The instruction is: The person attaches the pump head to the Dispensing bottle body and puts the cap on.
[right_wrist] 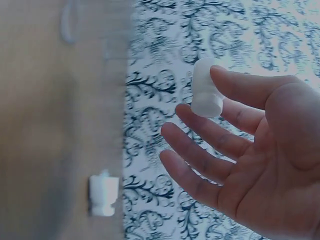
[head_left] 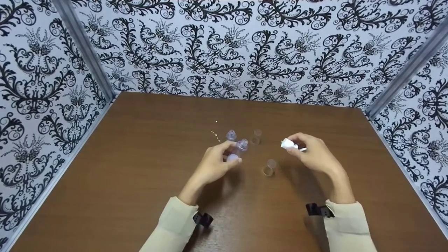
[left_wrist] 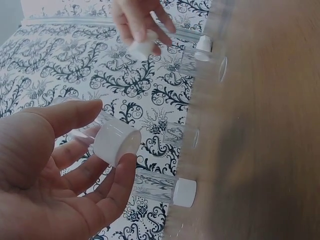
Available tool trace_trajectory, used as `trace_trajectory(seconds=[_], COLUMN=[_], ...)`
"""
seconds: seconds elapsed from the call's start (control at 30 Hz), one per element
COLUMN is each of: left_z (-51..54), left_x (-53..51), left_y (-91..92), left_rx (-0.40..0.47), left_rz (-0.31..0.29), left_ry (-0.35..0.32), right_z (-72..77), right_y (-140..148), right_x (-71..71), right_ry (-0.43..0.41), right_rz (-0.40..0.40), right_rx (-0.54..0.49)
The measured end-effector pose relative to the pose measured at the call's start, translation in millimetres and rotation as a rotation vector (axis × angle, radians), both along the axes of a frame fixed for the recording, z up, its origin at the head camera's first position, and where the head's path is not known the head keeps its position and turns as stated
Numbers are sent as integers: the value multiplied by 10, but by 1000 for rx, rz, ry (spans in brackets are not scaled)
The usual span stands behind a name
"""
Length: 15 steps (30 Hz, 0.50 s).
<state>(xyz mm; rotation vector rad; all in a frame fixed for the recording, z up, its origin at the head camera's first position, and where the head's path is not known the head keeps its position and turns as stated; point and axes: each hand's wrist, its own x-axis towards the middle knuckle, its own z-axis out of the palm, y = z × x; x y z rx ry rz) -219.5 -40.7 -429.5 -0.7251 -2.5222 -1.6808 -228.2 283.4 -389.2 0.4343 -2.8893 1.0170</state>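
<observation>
My left hand point(head_left: 218, 162) grips a clear small bottle point(head_left: 242, 145) by its white base point(left_wrist: 112, 142), thumb on one side and fingers on the other. Between the thumb and fingers of my right hand point(head_left: 313, 150) is a small white piece point(right_wrist: 206, 87), perhaps a bottle's pump top. A second clear bottle point(head_left: 231, 135) with a white base point(left_wrist: 184, 192) stands just beyond the left hand. Two clear cups point(head_left: 257, 136) are on the table, the nearer cup point(head_left: 270, 168) between the hands. Another white pump top point(right_wrist: 103, 195) stands near the right hand.
The brown wooden table point(head_left: 147, 147) spreads around both hands. Small bright specks point(head_left: 215, 135) lie left of the standing bottle. Patterned wall panels point(head_left: 227, 52) close off the back and both sides.
</observation>
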Motion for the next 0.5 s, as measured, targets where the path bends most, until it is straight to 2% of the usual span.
trace_trajectory(seconds=[0.3, 0.5], left_z=[-6, 39], left_x=[-24, 2], left_y=[3, -5], left_rx=[-52, -87], left_rz=[24, 66], left_ry=[59, 102], right_z=[162, 182], right_y=[-247, -334], right_x=[149, 196], right_ry=[50, 118], right_rz=[-2, 1], right_rx=[-86, -73])
